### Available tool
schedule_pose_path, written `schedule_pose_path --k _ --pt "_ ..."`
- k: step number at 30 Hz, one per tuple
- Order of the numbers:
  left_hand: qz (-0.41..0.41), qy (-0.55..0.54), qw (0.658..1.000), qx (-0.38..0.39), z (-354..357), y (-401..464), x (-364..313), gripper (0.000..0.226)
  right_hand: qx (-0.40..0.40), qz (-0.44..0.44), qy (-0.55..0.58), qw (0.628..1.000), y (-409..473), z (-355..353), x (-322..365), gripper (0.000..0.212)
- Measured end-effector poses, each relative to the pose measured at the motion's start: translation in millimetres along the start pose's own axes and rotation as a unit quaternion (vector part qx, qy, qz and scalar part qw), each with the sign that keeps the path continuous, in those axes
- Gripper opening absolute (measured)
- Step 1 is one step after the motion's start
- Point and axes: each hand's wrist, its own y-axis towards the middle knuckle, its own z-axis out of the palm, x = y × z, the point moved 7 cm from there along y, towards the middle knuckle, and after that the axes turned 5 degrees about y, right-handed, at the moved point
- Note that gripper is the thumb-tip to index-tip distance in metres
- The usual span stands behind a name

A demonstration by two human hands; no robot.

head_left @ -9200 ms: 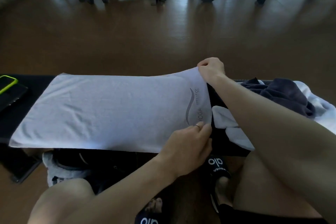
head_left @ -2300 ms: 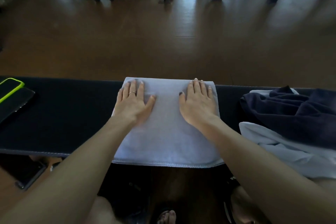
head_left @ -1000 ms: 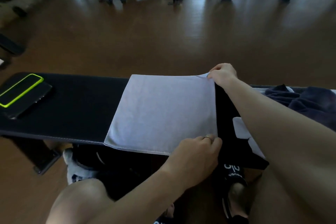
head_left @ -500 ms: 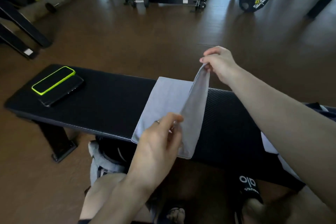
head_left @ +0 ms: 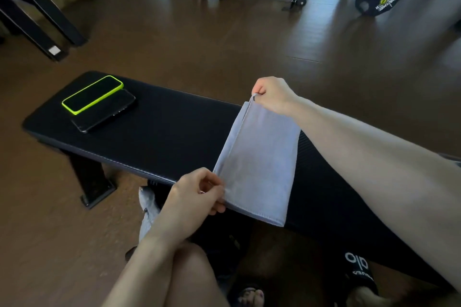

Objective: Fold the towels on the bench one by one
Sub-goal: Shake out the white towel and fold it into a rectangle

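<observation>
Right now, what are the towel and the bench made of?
Towel: soft woven cloth, probably microfibre, matte pale grey; it bends limply and has a stitched hem. Bench: black padded top, likely vinyl or faux leather; faint sheen, textured weave at its right side.

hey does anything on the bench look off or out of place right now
Two phones lie stacked at the bench's far left end, out of place among towels. The grey towel, pinched by both hands, looks evenly folded.
</observation>
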Motion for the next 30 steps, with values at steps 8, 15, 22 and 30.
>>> schedule_pose_path --k 8,15,22,30 --pt "-0.036 -0.007 0.999 0.014 -0.2 5.4 18.9 0.010 -0.015 -0.021 -0.013 1.000 5.5 14.0 -16.3 0.020" --pt "-0.028 0.010 1.000 0.004 -2.0 5.3 18.8 0.009 0.001 -0.013 -0.029 0.999 11.9 18.3 -18.9 0.022" --pt "-0.050 -0.008 0.999 -0.004 -4.8 7.2 23.3 0.007 0.017 -0.010 -0.039 0.999 21.6 18.1 -20.6 0.020" --pt "-0.048 -0.068 0.996 -0.027 -9.9 6.1 19.9 0.008 -0.022 -0.004 -0.023 0.999 24.7 15.8 -12.5 0.021"
